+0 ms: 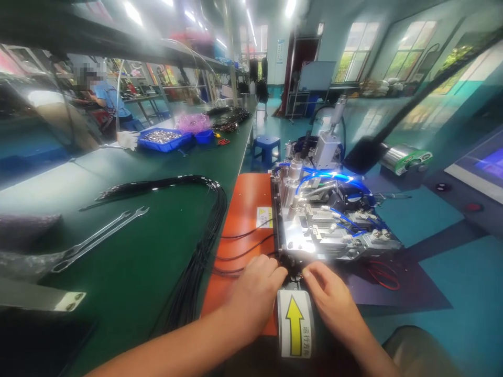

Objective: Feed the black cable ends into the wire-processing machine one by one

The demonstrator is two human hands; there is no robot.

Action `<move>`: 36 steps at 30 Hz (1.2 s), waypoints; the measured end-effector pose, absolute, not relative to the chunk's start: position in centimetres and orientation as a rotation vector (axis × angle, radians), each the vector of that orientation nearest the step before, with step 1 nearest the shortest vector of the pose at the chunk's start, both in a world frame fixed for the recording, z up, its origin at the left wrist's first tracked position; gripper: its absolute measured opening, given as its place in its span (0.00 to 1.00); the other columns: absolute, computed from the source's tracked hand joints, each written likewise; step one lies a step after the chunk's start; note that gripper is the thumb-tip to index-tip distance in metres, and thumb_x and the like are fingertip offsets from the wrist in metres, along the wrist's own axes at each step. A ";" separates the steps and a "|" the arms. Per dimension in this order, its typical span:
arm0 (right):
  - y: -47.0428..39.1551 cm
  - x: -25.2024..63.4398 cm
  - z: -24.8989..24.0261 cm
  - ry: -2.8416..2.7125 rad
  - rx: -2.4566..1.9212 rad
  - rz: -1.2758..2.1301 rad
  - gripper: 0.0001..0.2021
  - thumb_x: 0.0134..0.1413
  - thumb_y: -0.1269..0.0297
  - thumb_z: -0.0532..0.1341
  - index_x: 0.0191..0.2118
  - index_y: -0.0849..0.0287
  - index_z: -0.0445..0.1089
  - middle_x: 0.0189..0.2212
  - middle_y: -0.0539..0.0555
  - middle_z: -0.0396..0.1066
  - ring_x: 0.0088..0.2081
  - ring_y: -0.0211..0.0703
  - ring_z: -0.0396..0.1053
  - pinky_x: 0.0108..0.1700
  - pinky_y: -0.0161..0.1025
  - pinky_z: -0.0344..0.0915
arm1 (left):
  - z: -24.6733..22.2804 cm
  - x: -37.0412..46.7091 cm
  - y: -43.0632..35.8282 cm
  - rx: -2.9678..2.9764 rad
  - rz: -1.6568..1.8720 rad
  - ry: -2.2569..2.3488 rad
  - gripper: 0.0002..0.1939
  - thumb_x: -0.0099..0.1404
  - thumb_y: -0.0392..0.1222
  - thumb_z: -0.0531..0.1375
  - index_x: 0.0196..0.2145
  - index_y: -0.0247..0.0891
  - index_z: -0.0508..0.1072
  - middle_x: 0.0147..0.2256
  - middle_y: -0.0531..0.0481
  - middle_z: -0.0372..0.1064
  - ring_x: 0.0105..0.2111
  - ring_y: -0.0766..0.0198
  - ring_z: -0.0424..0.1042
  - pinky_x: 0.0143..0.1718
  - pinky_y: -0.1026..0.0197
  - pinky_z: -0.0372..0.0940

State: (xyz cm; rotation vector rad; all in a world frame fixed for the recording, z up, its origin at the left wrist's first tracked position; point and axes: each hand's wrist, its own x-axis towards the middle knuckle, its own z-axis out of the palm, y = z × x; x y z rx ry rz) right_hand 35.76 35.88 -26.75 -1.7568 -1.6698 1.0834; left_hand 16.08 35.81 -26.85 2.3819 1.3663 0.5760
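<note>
My left hand (261,285) is closed, fingers curled down at the front edge of a metal machine (326,220). What its fingertips hold is hidden. Thin black cables (231,256) run from a large bundle (204,241) across an orange plate (249,193), and some pass out of sight behind this hand. Opposite it, my right hand (328,293) pinches thumb and forefinger together at the dark slot (293,269) between the hands; anything in the pinch is too small to make out. Just below lies a curved guide with a yellow arrow label (295,324).
Two wrenches (102,238) lie on the green bench (157,283) at left. Farther back stand a blue tray of small metal parts (165,139), a blue box (204,137) and red-handled scissors (223,141). A blue stool (267,146) is behind the machine. A person (112,99) sits at far left.
</note>
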 end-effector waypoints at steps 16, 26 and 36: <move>35.1 34.7 -28.8 -1.649 -1.804 0.846 0.20 0.67 0.48 0.44 0.34 0.57 0.63 0.29 0.53 0.68 0.32 0.44 0.65 0.35 0.39 0.60 | -27.5 15.6 36.2 2.383 0.682 1.353 0.09 0.69 0.30 0.53 0.33 0.34 0.70 0.32 0.49 0.63 0.34 0.59 0.60 0.35 0.57 0.57; 35.1 34.8 -27.8 -1.567 -1.813 0.963 0.21 0.65 0.46 0.47 0.34 0.58 0.66 0.30 0.52 0.69 0.34 0.43 0.67 0.36 0.37 0.63 | -26.2 15.7 36.0 2.466 0.469 1.404 0.07 0.68 0.30 0.54 0.33 0.35 0.70 0.34 0.47 0.64 0.36 0.57 0.60 0.38 0.53 0.59; 29.0 34.6 -26.7 -1.605 -1.461 0.800 0.09 0.65 0.59 0.56 0.36 0.58 0.66 0.28 0.50 0.65 0.29 0.36 0.65 0.31 0.31 0.63 | -23.0 14.5 37.0 2.329 0.321 1.334 0.10 0.70 0.35 0.53 0.37 0.34 0.74 0.38 0.45 0.65 0.41 0.57 0.64 0.44 0.54 0.63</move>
